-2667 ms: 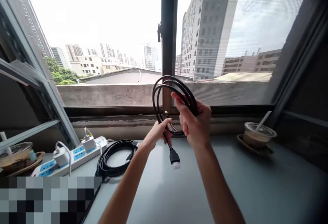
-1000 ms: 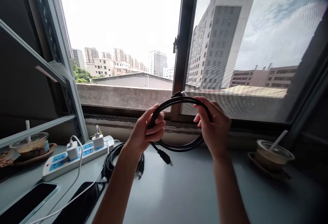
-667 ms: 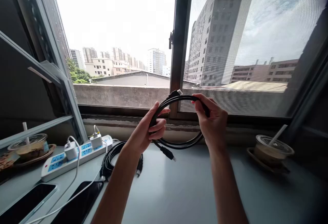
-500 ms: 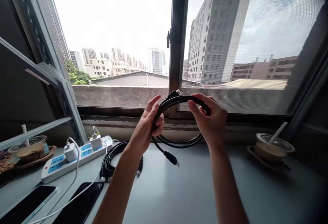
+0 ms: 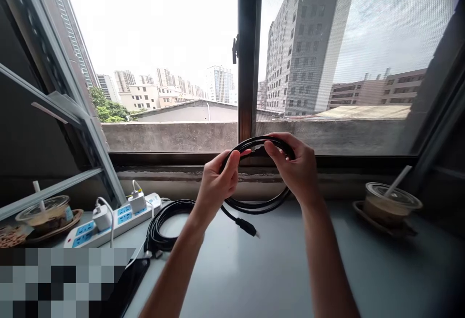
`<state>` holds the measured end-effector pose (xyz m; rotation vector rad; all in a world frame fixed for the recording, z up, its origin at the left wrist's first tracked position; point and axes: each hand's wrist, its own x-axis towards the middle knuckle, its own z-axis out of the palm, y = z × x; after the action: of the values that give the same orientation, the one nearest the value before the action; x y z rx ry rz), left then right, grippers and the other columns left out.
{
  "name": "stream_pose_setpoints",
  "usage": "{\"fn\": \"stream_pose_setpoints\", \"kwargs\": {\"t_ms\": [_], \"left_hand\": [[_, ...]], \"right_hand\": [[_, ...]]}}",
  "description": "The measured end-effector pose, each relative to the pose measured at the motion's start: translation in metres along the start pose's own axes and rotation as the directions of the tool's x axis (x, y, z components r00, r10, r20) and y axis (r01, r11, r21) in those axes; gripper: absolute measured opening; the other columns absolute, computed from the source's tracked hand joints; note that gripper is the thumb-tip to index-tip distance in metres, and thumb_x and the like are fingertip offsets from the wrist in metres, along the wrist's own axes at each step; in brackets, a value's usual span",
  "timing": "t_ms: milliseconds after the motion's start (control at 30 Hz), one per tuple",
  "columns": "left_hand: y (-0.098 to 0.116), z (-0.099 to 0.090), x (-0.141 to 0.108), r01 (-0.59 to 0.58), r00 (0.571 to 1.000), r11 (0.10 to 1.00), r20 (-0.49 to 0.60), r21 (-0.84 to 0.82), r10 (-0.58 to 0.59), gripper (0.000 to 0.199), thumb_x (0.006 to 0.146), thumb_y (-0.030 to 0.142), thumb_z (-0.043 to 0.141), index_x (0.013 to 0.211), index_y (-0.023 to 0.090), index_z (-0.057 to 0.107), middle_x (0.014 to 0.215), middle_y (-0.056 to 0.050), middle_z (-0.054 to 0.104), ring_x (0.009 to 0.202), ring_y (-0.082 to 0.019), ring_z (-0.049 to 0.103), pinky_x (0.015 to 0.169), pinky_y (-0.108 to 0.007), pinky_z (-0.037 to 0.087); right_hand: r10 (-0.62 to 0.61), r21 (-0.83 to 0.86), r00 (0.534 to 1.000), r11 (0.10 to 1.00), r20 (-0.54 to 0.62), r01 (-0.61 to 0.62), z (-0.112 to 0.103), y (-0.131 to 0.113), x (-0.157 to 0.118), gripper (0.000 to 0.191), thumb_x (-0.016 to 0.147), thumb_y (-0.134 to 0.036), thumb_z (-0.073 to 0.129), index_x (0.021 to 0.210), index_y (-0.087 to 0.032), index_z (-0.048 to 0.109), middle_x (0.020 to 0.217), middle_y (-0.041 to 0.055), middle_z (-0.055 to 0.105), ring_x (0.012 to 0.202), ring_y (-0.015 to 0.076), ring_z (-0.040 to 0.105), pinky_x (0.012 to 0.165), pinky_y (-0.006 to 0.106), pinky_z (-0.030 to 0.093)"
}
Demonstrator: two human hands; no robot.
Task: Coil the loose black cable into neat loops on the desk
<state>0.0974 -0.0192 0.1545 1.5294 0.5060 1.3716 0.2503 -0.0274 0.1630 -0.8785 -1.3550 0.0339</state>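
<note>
A coiled black cable (image 5: 259, 207) is held up above the table, in front of the window ledge. My left hand (image 5: 220, 177) grips the coil's left side, thumb on top. On the upper right of the loop, my right hand (image 5: 296, 163) is closed around the strands. One black plug (image 5: 247, 227) hangs from the lower left of the coil, its metal tip pointing right and down. The other cable end is mostly hidden behind the top of the loop. A second black cable coil (image 5: 154, 230) lies on the table beside my left forearm.
A white power strip (image 5: 112, 223) with two plugged-in chargers sits at the left. Lidded cups stand at the far left (image 5: 45, 216) and right (image 5: 388, 206). A dark phone (image 5: 136, 284) lies at lower left, near a pixelated patch.
My left hand has shifted its hold, its thumb now over the coil. The upper plug has dropped behind the top of the loop. The lower plug has moved slightly right.
</note>
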Motion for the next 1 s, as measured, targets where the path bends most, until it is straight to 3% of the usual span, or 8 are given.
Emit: {"fn": "stream_pose_setpoints", "kwargs": {"t_ms": [133,300,367,433,500,567,767,1000], "left_hand": [[0.0,-0.005,0.003,0.011,0.997,1.0,-0.073,0.029,-0.009,0.039,0.074,0.056,0.063,0.076,0.017,0.056,0.042,0.009,0.029,0.035,-0.002,0.018,0.031,-0.012,0.014],[0.005,-0.013,0.005,0.099,0.992,0.995,-0.077,0.001,-0.099,0.042,0.068,0.054,0.069,0.064,0.017,0.049,0.04,0.01,0.024,0.035,-0.001,0.015,0.031,-0.012,0.011],[0.008,-0.016,0.005,0.139,0.987,0.99,-0.08,-0.019,-0.14,0.034,0.073,0.049,0.067,0.076,0.017,0.056,0.04,0.011,0.022,0.035,-0.002,0.012,0.031,-0.013,0.008],[0.01,-0.02,0.004,0.171,0.982,0.984,-0.076,-0.039,-0.174,0.032,0.079,0.043,0.064,0.098,0.019,0.059,0.04,0.012,0.02,0.036,-0.003,0.01,0.031,-0.014,0.006],[0.013,-0.022,0.004,0.187,0.98,0.981,-0.053,-0.053,-0.189,0.039,0.082,0.038,0.061,0.116,0.019,0.053,0.04,0.013,0.02,0.036,-0.004,0.008,0.031,-0.015,0.006],[0.015,-0.022,0.004,0.186,0.982,0.981,-0.025,-0.054,-0.187,0.044,0.084,0.035,0.06,0.123,0.019,0.049,0.04,0.013,0.02,0.036,-0.004,0.008,0.031,-0.015,0.006],[0.011,-0.019,0.006,0.228,0.974,0.971,0.005,-0.068,-0.228,0.038,0.083,0.037,0.061,0.114,0.017,0.052,0.04,0.013,0.022,0.036,-0.003,0.01,0.031,-0.013,0.007],[0.01,-0.013,0.004,0.23,0.973,0.954,0.035,-0.194,-0.228,0.041,0.078,0.032,0.067,0.112,0.014,0.051,0.05,0.011,0.032,0.037,-0.001,0.022,0.033,-0.011,0.015]], "right_hand": [[0.075,0.164,0.988,0.982,0.133,-0.097,-0.004,0.001,0.001,0.023,0.078,-0.038,0.064,0.091,-0.019,0.067,0.073,-0.0001,0.064,0.063,0.0084,0.054,0.055,0.02,0.042],[0.153,0.243,0.942,0.942,0.299,-0.23,-0.008,0.001,0.001,0.031,0.081,-0.044,0.06,0.102,-0.023,0.066,0.073,-0.0012,0.062,0.046,0.0037,0.042,0.041,0.018,0.033],[0.109,0.208,0.954,0.963,0.278,-0.171,-0.008,0.001,0.0,0.035,0.086,-0.045,0.052,0.114,-0.026,0.061,0.095,0.0017,0.064,0.052,0.0047,0.047,0.042,0.019,0.035],[-0.007,0.14,0.968,0.99,0.25,-0.029,-0.006,0.0,-0.001,0.037,0.088,-0.044,0.048,0.122,-0.03,0.055,0.118,0.0025,0.058,0.074,0.009,0.057,0.049,0.019,0.042],[-0.135,0.083,0.952,0.99,0.275,0.116,-0.002,-0.002,-0.003,0.043,0.084,-0.044,0.055,0.125,-0.03,0.053,0.126,0.0021,0.053,0.099,0.0144,0.056,0.059,0.019,0.048],[-0.211,0.052,0.929,0.977,0.303,0.205,0.001,-0.005,-0.005,0.045,0.078,-0.042,0.065,0.12,-0.029,0.057,0.123,0.002,0.055,0.107,0.0169,0.054,0.066,0.02,0.05],[-0.185,-0.05,0.952,0.978,0.245,0.203,0.004,-0.006,-0.007,0.02,0.079,-0.035,0.064,0.095,-0.024,0.066,0.11,0.0014,0.06,0.088,0.0135,0.06,0.046,0.016,0.039],[-0.065,-0.041,0.978,0.996,0.196,0.075,0.008,0.01,0.0,0.026,0.081,-0.041,0.06,0.098,-0.022,0.064,0.097,0.0016,0.065,0.068,0.0113,0.061,0.061,0.024,0.046]]}}
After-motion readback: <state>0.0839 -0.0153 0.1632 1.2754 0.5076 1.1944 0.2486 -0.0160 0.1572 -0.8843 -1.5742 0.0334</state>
